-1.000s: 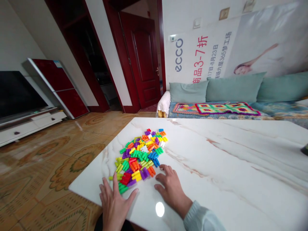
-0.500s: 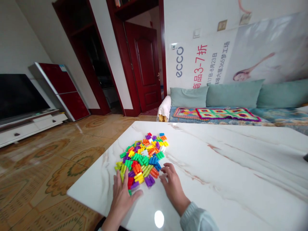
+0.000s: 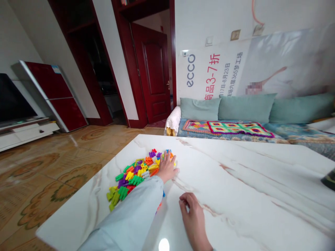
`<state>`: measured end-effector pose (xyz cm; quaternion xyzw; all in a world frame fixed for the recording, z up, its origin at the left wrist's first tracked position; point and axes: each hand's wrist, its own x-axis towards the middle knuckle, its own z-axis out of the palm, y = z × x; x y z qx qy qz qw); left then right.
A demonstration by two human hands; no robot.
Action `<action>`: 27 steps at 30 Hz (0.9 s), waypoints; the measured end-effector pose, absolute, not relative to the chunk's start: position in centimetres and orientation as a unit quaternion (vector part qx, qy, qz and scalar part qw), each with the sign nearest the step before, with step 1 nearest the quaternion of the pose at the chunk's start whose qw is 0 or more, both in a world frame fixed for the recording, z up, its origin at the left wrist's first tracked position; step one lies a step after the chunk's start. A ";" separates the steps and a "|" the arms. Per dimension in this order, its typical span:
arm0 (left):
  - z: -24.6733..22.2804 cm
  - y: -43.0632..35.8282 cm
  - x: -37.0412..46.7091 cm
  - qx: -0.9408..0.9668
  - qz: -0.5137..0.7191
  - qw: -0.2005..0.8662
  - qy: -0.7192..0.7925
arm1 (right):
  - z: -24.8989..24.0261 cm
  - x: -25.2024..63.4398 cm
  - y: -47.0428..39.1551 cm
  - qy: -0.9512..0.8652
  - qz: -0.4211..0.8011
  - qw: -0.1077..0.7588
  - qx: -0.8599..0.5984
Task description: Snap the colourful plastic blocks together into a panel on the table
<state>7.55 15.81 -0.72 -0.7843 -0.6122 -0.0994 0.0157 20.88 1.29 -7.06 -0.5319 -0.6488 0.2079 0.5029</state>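
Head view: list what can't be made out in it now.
All in the head view:
Some blocks: covered by the left sleeve and left hand.
Whether the right hand holds anything: the curled hand hides its palm.
Dark object: cut off by the right edge.
TV: cut off by the left edge.

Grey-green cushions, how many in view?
3: left cushion, middle cushion, right cushion, in a row on the sofa; more may lie beyond the picture's right edge.

green, yellow, purple, orange and red blocks, white table with brown veins, pale blue-grey sleeve, dark red door, grey-green cushions
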 end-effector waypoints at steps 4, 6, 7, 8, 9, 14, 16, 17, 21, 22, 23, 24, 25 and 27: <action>-1.8 20.7 7.1 -0.773 -0.087 -0.008 -0.628 | -6.9 20.8 1.3 -0.658 0.204 0.486 -0.538; -2.2 21.8 7.0 -0.774 -0.087 -0.021 -0.627 | -6.9 20.7 1.4 -0.661 0.205 0.478 -0.541; -2.3 22.1 7.0 -0.775 -0.088 -0.029 -0.625 | -6.8 20.7 1.4 -0.661 0.206 0.475 -0.544; -2.3 22.3 6.9 -0.776 -0.092 -0.037 -0.623 | -6.8 20.7 1.4 -0.659 0.208 0.473 -0.546; -2.3 22.4 6.7 -0.777 -0.098 -0.046 -0.620 | -6.8 20.7 1.3 -0.657 0.211 0.473 -0.548; -0.5 21.1 0.4 -0.755 -0.184 -0.087 -0.623 | -7.2 21.2 1.2 -0.612 0.248 0.495 -0.565; 0.1 19.4 -4.8 -0.712 -0.236 -0.088 -0.655 | -7.6 21.7 1.4 -0.579 0.267 0.509 -0.578; 0.2 18.3 -7.7 -0.686 -0.262 -0.087 -0.674 | -7.7 22.0 1.8 -0.567 0.272 0.515 -0.582; -1.1 14.2 -16.3 -0.592 -0.340 -0.109 -0.723 | -7.2 22.4 6.1 -0.592 0.219 0.529 -0.567; -1.7 13.6 -17.2 -0.580 -0.356 -0.121 -0.723 | -6.8 22.2 7.9 -0.615 0.194 0.530 -0.552; -2.4 13.2 -17.5 -0.575 -0.370 -0.134 -0.717 | -6.5 21.8 9.9 -0.637 0.171 0.528 -0.535; -3.1 13.1 -17.3 -0.576 -0.382 -0.148 -0.708 | -6.1 21.2 12.0 -0.659 0.161 0.514 -0.525; -3.6 13.3 -16.9 -0.580 -0.391 -0.160 -0.696 | -5.7 20.5 14.1 -0.673 0.156 0.490 -0.531; -4.3 14.0 -15.4 -0.583 -0.405 -0.179 -0.681 | -5.1 18.9 17.8 -0.703 0.165 0.414 -0.554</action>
